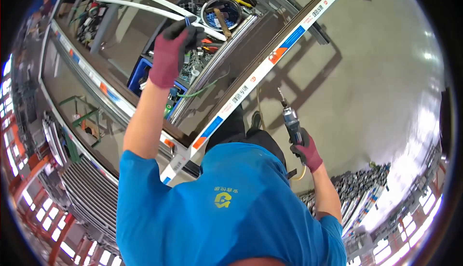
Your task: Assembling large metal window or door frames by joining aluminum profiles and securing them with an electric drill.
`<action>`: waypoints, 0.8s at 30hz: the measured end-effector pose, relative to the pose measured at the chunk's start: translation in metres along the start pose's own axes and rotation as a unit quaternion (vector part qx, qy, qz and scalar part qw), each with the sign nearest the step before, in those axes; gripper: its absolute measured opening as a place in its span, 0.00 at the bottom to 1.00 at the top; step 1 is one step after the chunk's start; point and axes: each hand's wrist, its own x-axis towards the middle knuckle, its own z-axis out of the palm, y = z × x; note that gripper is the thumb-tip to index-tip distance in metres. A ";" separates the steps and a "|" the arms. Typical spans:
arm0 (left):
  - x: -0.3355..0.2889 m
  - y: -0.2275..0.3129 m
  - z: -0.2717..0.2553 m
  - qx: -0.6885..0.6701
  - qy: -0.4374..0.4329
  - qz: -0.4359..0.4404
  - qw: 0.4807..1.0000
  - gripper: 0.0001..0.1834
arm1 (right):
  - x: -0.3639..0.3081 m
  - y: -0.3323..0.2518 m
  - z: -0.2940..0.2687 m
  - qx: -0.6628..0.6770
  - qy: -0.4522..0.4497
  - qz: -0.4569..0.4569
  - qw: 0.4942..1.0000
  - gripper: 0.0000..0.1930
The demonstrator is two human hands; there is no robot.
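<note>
My right hand (307,151), in a maroon and black glove, grips an air drill (292,120) whose bit points away from me, over the floor to the right of the frame. A pale hose (301,174) hangs beneath that hand. My left hand (177,49), gloved alike, is raised at the upper left with its fingertips pinched round a small blue piece (187,21); its exact kind is too small to make out. Just right of the left fingers stands a round bowl (239,13) of blue pieces, with a wooden-handled hammer (222,23) across it.
A long frame bar (254,79) with white, blue and orange film runs diagonally before me. Beyond it, loose metal parts (193,66) and a blue bin (139,71) lie beneath the left arm. White strips (144,8) extend at the upper left. Stacked profiles (91,189) stand at left.
</note>
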 end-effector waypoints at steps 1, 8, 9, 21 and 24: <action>-0.035 0.005 0.007 -0.035 -0.013 0.004 0.999 0.17 | -0.009 -0.004 0.002 -0.008 -0.001 -0.038 0.999 0.28; -0.239 -0.018 0.113 -0.198 0.026 0.005 0.980 0.15 | -0.093 -0.029 0.042 -0.086 -0.084 -0.230 0.966 0.36; -0.259 -0.024 0.125 -0.195 0.044 0.005 0.980 0.15 | -0.102 -0.032 0.044 -0.098 -0.104 -0.228 0.963 0.37; -0.396 -0.070 0.150 -0.193 0.135 0.045 0.971 0.17 | -0.161 0.033 0.064 -0.160 -0.163 -0.237 0.944 0.30; -0.409 -0.085 0.141 -0.193 0.147 0.051 0.969 0.17 | -0.166 0.045 0.076 -0.168 -0.158 -0.248 0.941 0.31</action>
